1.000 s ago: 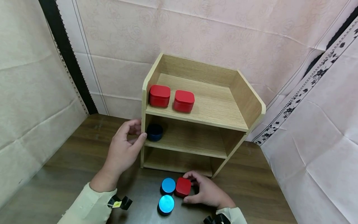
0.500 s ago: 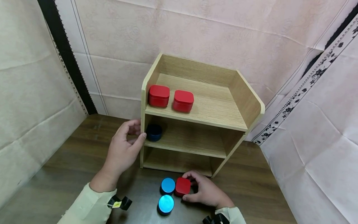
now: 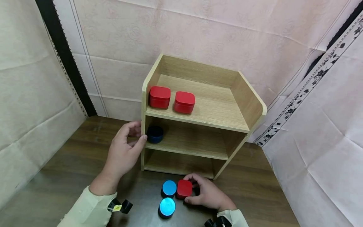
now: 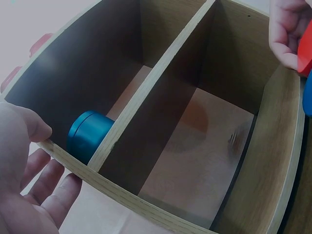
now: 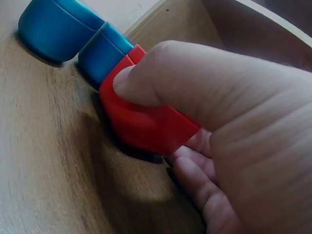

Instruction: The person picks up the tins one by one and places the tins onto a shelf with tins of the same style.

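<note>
The red rounded-square box (image 3: 184,189) is sitting on the wooden tabletop (image 3: 71,176), in front of the shelf unit (image 3: 210,108), and seems to be touching the farther blue-topped round container (image 3: 169,188). To me it's looking light, stiff and not very fragile, though its smooth walls could be slippery. Since a lid seam is showing, I'd be taking hold low on opposite walls, sparing the lid.

The right hand (image 3: 208,195) is pinching the box fairly narrowly, thumb on the near side, fingers across from it. The left hand (image 3: 123,151) is holding the shelf's left panel (image 3: 143,159) by its front edge.

Compared with a second ago, both hands are keeping the same holds; everything is merely appearing slightly further left in the head view.
</note>
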Demonstrator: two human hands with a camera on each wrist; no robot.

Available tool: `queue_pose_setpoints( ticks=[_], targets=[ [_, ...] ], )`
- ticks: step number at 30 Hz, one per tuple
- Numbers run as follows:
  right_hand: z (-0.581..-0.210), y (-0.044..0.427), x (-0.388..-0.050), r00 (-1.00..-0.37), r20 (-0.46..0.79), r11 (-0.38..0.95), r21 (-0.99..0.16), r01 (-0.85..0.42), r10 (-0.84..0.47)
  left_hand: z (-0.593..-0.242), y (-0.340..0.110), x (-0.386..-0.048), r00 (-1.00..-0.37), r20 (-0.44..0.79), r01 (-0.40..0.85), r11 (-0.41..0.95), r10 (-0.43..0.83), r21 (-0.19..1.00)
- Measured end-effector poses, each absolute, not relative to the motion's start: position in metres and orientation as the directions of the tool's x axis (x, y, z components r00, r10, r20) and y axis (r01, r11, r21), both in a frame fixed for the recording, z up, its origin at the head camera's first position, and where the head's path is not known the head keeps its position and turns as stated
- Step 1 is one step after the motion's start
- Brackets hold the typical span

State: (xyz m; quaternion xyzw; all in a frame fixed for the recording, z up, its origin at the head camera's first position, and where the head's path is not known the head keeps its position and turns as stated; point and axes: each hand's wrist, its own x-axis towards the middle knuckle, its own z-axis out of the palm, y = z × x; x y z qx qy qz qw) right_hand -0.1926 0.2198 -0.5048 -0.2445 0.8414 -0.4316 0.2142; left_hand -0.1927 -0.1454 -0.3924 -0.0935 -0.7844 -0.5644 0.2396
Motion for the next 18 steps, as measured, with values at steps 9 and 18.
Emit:
queue_pose_setpoints(
  ticks=[9,18],
  targets=[
    [-0.5081,0.2227,-0.1970,-0.790,-0.150,0.422,-0.894,-0.148,-0.595,-0.3918,-0.1476,-0.1917,-0.865,0.487,0.420,0.354,-0.123,0.836],
    [-0.5045,0.2246,-0.1963,-0.787,-0.149,0.412,-0.900,-0.144,-0.599,-0.3916,-0.1458,-0.1914,-0.868,0.481,0.416,0.351,-0.121,0.839]
  ],
)
